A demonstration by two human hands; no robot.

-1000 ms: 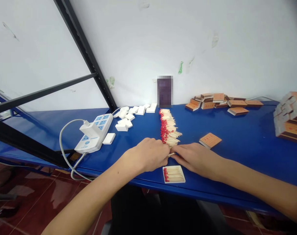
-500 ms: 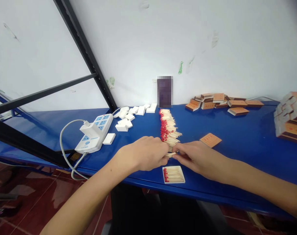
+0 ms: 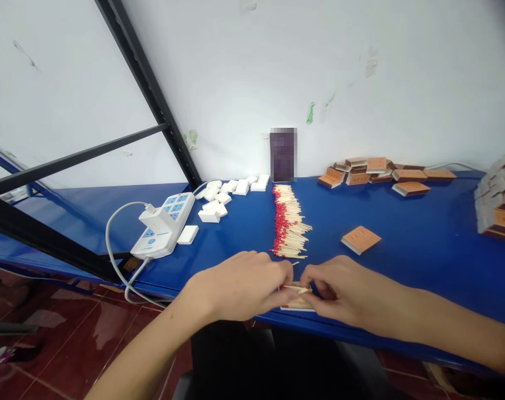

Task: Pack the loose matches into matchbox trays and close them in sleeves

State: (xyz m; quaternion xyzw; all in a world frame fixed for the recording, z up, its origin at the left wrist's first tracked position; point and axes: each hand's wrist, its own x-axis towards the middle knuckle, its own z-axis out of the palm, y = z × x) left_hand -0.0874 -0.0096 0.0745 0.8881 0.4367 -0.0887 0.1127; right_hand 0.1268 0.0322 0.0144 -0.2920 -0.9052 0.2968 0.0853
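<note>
Over a small white matchbox tray at the table's front edge, both my hands meet. My left hand is closed on the head ends of a few matches. From the other side, my right hand pinches their plain wooden ends. Other matches lie in the tray beneath, partly covered by my fingers. Just beyond my hands stretches a long pile of red-headed matches, heads to the left. A single loose match shows by my left fingers.
An orange matchbox cover lies right of the pile. More matchboxes are heaped by the wall, with a stack at far right. White trays and a power strip with a cable are on the left, near a black frame.
Both hands have moved from the near end of the match pile toward me, over the white tray, with matches between their fingers. The view has shifted slightly.
</note>
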